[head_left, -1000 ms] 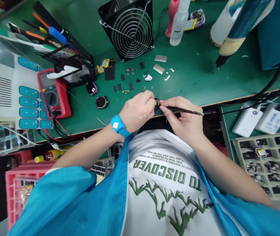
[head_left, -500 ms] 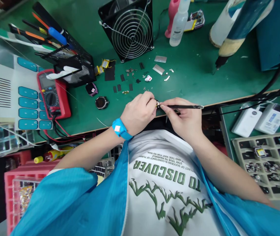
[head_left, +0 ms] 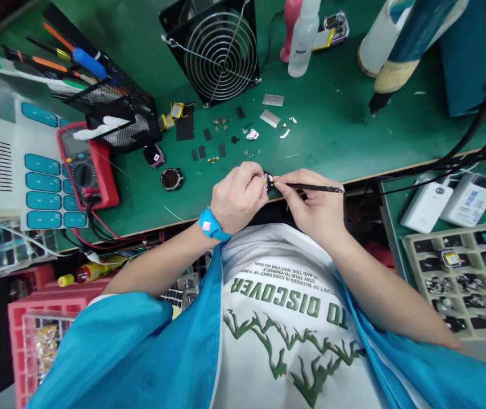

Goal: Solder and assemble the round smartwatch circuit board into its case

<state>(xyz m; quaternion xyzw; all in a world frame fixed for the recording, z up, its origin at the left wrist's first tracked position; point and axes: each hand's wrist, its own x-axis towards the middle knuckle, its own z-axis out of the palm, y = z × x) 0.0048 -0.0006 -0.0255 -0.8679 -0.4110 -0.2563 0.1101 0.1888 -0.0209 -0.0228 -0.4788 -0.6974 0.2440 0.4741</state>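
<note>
My left hand (head_left: 239, 192), a blue band on its wrist, is closed around a small opened watch case (head_left: 269, 180). Only the case's dark rim and some yellow and white inside show past the fingers. My right hand (head_left: 317, 203) pinches slim black tweezers (head_left: 315, 187), their front end at the watch case and their back end pointing right. Both hands meet at the bench's front edge. Beyond them lie tiny metal parts (head_left: 251, 152), a white piece (head_left: 252, 134) and several small dark pads (head_left: 222, 150). A round watch (head_left: 171, 179) rests left of my left hand.
A black fan (head_left: 222, 57) stands at the back, beside a clear bottle (head_left: 302, 48). An electric screwdriver (head_left: 396, 74) hangs at right. A red multimeter (head_left: 87, 167) and mesh pen holder (head_left: 136, 122) stand left. Below right is a parts tray (head_left: 458, 278) near white power banks (head_left: 428, 204).
The view has shifted slightly, so the bench things appear a little further left. My hands keep their grips, and a bit more of the watch case shows between them.
</note>
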